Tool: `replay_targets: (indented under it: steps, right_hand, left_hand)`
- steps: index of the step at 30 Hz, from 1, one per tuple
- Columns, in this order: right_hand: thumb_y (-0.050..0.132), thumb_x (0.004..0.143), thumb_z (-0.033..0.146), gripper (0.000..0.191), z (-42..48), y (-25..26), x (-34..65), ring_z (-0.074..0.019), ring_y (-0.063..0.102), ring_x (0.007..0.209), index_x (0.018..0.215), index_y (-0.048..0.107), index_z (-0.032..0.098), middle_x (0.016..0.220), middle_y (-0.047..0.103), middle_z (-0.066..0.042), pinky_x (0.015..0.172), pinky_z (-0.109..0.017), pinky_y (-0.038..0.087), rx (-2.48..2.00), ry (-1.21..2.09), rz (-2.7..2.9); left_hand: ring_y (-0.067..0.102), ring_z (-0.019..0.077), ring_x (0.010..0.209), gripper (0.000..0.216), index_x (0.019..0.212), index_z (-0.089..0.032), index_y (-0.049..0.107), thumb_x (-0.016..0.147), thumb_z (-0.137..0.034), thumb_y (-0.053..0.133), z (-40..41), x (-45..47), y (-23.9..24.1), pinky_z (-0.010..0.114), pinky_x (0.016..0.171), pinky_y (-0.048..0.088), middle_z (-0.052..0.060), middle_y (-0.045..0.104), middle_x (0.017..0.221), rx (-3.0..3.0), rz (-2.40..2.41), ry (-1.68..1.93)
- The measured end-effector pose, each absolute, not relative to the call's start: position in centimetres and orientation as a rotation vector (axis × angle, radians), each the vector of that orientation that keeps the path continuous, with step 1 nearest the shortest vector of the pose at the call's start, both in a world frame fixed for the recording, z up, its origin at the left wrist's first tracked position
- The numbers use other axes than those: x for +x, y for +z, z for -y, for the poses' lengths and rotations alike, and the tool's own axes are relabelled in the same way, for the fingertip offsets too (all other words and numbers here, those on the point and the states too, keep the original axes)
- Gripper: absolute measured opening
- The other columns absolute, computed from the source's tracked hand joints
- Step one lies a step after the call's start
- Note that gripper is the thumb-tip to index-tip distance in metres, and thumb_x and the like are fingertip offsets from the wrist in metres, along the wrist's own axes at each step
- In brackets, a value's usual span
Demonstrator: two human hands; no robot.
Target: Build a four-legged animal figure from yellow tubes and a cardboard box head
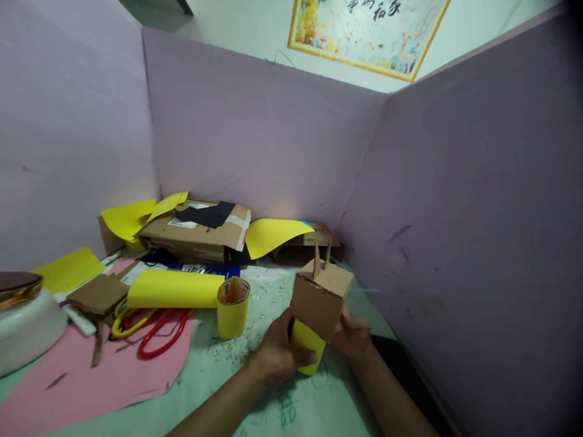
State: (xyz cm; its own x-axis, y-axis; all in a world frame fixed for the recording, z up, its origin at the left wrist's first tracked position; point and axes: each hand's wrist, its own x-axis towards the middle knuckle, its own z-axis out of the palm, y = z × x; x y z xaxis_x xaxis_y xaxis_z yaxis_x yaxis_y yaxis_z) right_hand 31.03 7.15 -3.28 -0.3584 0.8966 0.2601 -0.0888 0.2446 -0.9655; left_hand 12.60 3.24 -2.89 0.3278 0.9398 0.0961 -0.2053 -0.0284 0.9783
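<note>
A small cardboard box [317, 306] with two thin upright points on top sits above a yellow paper-covered piece [308, 347]. My left hand [283, 349] is wrapped round the yellow piece, thumb across its front. On the other side, my right hand [353, 332] grips the lower right of the cardboard box, with some of its fingers hidden behind it. To the left of my hands stands a short cardboard tube [232, 318] covered in yellow paper, open at the top.
Scissors with red handles [164, 340] and another pair with yellow handles [119, 325] lie on pink paper [104, 382] at left. Rolled yellow paper [177, 289] rests beyond them. Against the back partition [264, 139] lies a flat cardboard carton [191, 240]. A white container [27, 328] stands far left.
</note>
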Motion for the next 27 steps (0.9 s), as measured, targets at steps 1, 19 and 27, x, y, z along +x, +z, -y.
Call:
replay_targets:
  steps: [1, 19, 27]
  right_hand:
    - [0.052, 0.07, 0.077, 0.077, -7.1, -3.2, 31.0, -0.0335, 0.07, 0.099, 0.131, 0.056, 0.029, 0.113, 0.071, -0.013, 0.087, -0.054, 0.052, -0.79, 1.308, 1.536]
    - [0.085, 0.055, 0.063, 0.096, -5.3, 0.0, 29.6, -0.0368, 0.064, 0.111, 0.135, 0.05, 0.023, 0.115, 0.071, -0.013, 0.088, -0.046, 0.055, -0.847, 1.032, 1.53]
    - [0.078, 0.061, 0.064, 0.063, -6.1, -0.1, 31.4, -0.0392, 0.062, 0.107, 0.107, 0.064, 0.024, 0.099, 0.072, -0.01, 0.09, -0.055, 0.052, -1.029, 0.587, 1.741]
  left_hand:
    - [0.062, 0.0255, 0.085, 0.057, 0.096, -0.018, 0.06, 0.042, -0.021, 0.079, -3.3, 12.7, -2.9, 0.035, 0.072, 0.05, 0.007, 0.07, 0.093, 1.241, -0.804, 1.092]
    - [0.06, 0.0301, 0.103, 0.067, 0.117, -0.016, 0.051, 0.054, -0.013, 0.074, -2.8, 13.4, -2.5, 0.038, 0.085, 0.047, 0.012, 0.064, 0.116, 1.37, -1.138, 1.152]
    - [0.054, 0.0346, 0.116, 0.065, 0.117, -0.015, 0.054, 0.056, -0.017, 0.077, -2.8, 13.5, -3.0, 0.044, 0.095, 0.044, 0.015, 0.06, 0.123, 1.433, -1.195, 1.087]
